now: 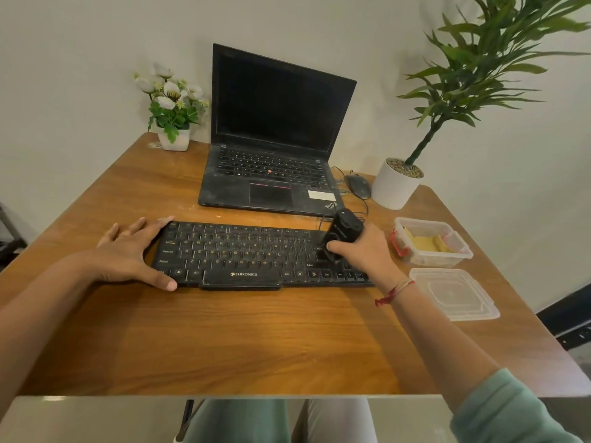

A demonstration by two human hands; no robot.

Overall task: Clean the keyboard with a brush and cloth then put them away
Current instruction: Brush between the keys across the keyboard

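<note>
left hand (128, 251) is laid flat over the left end of the keyboard (249, 254), fingers straight and spread, thumb set along the front edge. nothing is gripped; the board is only pressed down.

keyboard lies on the wooden table (256, 330), in front of the laptop (271, 148). it is judged thin, light and stiff, apt to slide on smooth wood, so bracing at one end is warranted.

brush (343, 230) is seen as a stubby black block, judged rigid and light, best taken round its body. it is stood on the right-hand keys, tilted away.

right hand (367, 254) is wrapped round it, thumb on the near face.

yellow cloth (422, 243), judged soft and limp, lies in the clear box (460, 254) further right. the lid (454, 294) is set nearer, just beside the box.
</note>
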